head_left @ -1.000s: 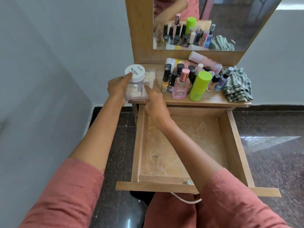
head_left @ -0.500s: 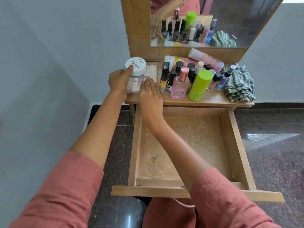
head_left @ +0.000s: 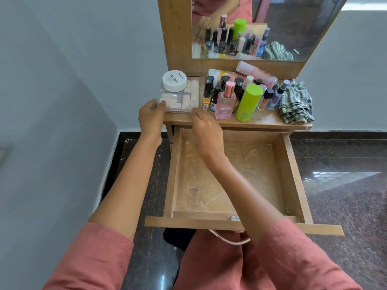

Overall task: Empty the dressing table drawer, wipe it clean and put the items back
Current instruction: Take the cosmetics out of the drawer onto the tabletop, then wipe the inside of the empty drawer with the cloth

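Both hands have drawn back toward the near edge of the table top (head_left: 263,120) since the earlier frame, and the plastic box (head_left: 184,99) they were setting down now sits flat on its left end, with the white jar (head_left: 174,80) on its far left corner. The left hand (head_left: 151,115) holds the box at its near left corner, thumb against the front and fingers bent round the side. The right hand (head_left: 206,132) hangs over the table's front edge with its fingers loosely bent; their tips are just at the box's near right corner, and I cannot tell whether they touch it. Just right of the box stand small nail polish bottles (head_left: 209,91), a pink perfume bottle (head_left: 225,103) and a green bottle (head_left: 248,102) (upright, capped), with more bottles and tubes behind. A striped cloth (head_left: 295,103) lies bunched at the right end. Below, the drawer (head_left: 293,176) is pulled fully out; its wooden floor is bare of items and streaked with pale marks
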The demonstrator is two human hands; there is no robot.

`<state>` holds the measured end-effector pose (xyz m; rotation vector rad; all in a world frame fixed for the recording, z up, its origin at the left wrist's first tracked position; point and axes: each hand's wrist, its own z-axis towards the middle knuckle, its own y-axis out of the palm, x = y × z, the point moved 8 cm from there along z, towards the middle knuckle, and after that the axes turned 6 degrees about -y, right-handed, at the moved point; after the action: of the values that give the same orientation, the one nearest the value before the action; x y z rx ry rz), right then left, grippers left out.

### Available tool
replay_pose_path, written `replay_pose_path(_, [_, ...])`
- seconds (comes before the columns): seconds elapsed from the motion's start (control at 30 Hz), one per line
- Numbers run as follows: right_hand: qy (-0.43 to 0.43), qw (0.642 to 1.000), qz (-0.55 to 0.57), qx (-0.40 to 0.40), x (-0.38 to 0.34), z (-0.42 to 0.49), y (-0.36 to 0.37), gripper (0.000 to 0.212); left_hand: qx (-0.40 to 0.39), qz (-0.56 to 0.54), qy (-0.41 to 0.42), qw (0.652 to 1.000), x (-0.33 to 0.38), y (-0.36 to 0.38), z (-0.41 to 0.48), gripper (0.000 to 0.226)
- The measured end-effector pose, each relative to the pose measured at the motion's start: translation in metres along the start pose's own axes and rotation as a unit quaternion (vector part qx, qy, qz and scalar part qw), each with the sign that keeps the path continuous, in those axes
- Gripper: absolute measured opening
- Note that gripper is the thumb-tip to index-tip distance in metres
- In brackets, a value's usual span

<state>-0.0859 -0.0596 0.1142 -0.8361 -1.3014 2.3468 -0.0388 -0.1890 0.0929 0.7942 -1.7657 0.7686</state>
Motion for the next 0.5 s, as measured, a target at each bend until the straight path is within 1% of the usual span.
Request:
replay_pose_path(0.03, [0.004, 1.0, -0.001, 0.016, 0.003, -0.007, -0.004, 0.036, 0.003, -0.001, 0.005, 1.0, -0.002, -0.002, -0.008, 0.016])
replay_pose_path(0.1, [0.006, 1.0, -0.005, 0.023, 0.005, -0.021, -0.01, 0.031, 0.01, -0.006, 0.018, 1.0, -0.007, -0.007, -0.024, 0.031])
replay_pose_path(0.2, [0.037, 0.999, -0.01, 0.01, 0.015, -0.042, -0.015, 0.024, 0.005, 0.002, 0.031, 0.999, -0.015, -0.007, -0.045, 0.036])
replay_pose_path(0.33, [0.088, 0.996, -0.009, -0.017, 0.037, -0.07, -0.017, 0.026, -0.005, 0.018, 0.039, 0.999, -0.023, 0.007, -0.079, 0.036])
replay_pose_path(0.43, [0.123, 0.992, 0.023, 0.01, 0.053, -0.087, -0.031, 0.027, -0.04, 0.031, 0.039, 0.998, -0.032, 0.032, -0.102, 0.035])
replay_pose_path(0.5, [0.147, 0.988, 0.037, 0.036, 0.067, -0.097, -0.044, 0.023, -0.06, 0.041, 0.041, 0.996, -0.036, 0.049, -0.113, 0.031])
